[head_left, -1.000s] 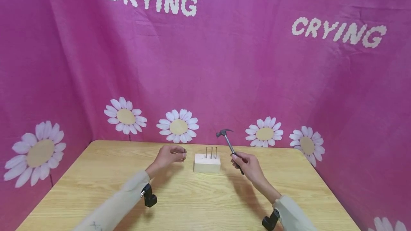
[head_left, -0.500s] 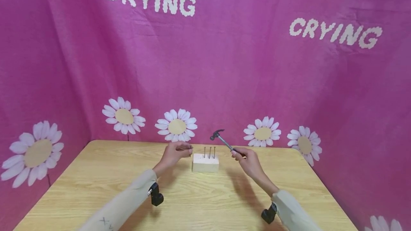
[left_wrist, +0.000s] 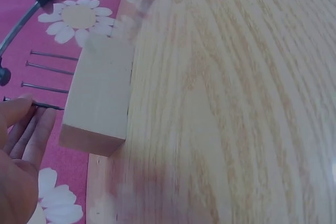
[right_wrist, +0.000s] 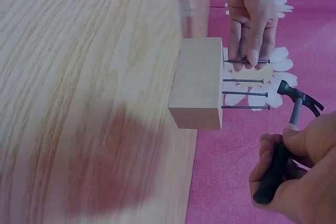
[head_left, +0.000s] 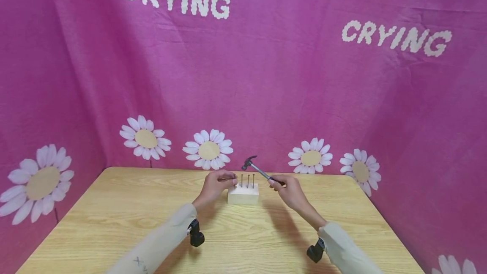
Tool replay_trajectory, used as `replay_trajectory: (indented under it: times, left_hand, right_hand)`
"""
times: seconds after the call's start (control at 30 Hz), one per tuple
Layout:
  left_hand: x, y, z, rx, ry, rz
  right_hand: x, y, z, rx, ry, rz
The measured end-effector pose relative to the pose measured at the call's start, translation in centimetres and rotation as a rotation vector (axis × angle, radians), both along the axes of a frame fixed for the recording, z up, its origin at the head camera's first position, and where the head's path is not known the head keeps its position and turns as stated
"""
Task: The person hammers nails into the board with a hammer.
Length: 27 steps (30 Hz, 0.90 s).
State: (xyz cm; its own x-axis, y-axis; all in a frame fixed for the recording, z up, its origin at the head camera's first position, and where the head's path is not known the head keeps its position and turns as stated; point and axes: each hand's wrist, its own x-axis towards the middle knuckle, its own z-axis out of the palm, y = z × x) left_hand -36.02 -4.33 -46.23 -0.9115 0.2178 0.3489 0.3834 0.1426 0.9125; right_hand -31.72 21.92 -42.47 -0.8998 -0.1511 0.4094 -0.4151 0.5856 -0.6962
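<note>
A pale wooden block (head_left: 242, 198) sits on the table, with three nails (right_wrist: 245, 107) standing upright in its top. My left hand (head_left: 216, 186) pinches another nail (right_wrist: 247, 61) between thumb and fingers, upright at the block's left end. In both wrist views its tip is at or just above the top face; whether it touches, I cannot tell. My right hand (head_left: 291, 191) grips a claw hammer (head_left: 259, 170) by its black handle (right_wrist: 273, 177). The hammer head (right_wrist: 294, 94) hangs in the air above the nails, apart from them.
The light wood table (head_left: 152, 215) spreads around the block, its back edge close behind. A pink cloth (head_left: 266, 75) with daisies and white lettering hangs behind and at both sides. A small black camera is strapped to each sleeve (head_left: 167, 231).
My left hand has carried its nail rightward from beside the block to over its left end. My right hand has shifted slightly left, and the hammer has tilted leftward over the nails.
</note>
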Motion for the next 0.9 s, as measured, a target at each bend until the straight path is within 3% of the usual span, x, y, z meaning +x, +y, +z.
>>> replay_trajectory:
  times: [0.4, 0.73, 0.9]
  left_hand:
    - [-0.68, 0.73, -0.31, -0.007, 0.016, 0.035]
    - [-0.65, 0.99, -0.52, 0.0, -0.008, 0.015]
    - [-0.65, 1.05, -0.71, -0.029, 0.023, 0.009]
  right_hand:
    - [-0.06, -0.52, 0.09, -0.009, 0.003, 0.017]
    - [0.14, -0.43, -0.35, -0.026, 0.009, 0.018]
    - [0.12, -0.36, -0.59, -0.025, 0.015, 0.032]
